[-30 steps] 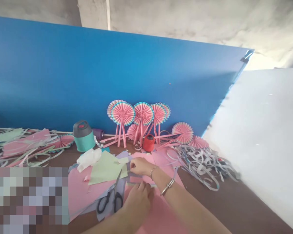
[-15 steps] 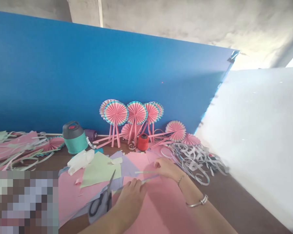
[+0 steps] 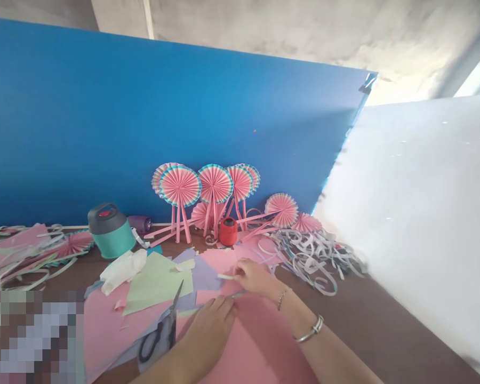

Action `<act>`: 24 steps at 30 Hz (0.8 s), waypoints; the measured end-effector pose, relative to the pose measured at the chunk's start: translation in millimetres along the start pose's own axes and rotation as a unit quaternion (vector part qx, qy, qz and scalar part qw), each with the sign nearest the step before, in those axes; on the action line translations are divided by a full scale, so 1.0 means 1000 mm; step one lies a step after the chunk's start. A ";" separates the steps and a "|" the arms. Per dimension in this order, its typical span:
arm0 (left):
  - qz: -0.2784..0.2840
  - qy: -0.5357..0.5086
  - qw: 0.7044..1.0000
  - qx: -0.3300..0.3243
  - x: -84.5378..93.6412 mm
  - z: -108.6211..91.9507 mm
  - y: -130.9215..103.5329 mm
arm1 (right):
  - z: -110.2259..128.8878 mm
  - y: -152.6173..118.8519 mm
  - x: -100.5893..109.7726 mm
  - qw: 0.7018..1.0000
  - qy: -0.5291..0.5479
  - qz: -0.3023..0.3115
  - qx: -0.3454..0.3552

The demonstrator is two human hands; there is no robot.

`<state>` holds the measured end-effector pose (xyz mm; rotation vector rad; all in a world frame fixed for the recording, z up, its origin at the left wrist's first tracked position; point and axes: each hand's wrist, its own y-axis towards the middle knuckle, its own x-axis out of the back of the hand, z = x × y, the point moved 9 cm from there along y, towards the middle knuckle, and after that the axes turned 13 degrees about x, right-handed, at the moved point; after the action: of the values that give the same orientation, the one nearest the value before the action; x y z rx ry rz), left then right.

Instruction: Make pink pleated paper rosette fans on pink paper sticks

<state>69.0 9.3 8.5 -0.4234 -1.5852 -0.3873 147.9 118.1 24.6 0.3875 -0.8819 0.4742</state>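
Note:
My left hand lies flat on a large pink paper sheet, fingers together and pressed near its far edge. A pale green band shows along that edge beside the hand. Just beyond it, my right hand pinches a short pale green paper strip, whose free end points left. Scissors with dark handles lie left of my left hand, blades pointing away. Under and around them are a light green sheet and lilac paper.
Pink pleated paper fans stand against a blue panel. Nearby are a red round object, a teal container with a grey lid and crumpled white plastic. Curled paper strips pile up at the right.
My right hand has slid left along the green strip, so less of it shows. My left hand stays pressed on the pink sheet. The whole view has shifted slightly.

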 end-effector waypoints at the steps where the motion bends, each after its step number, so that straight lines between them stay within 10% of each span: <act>1: 0.001 0.002 1.000 -0.004 -0.001 0.000 0.000 | -0.002 -0.001 0.005 1.000 0.026 -0.008 -0.001; 24: -0.037 -0.011 0.999 -0.005 0.016 -0.002 0.002 | -0.034 -0.050 0.014 0.980 0.197 0.026 -0.021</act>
<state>71.1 10.6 24.8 -0.3785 -1.6242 -0.4471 204.9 97.1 10.0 0.2196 -0.5180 0.5570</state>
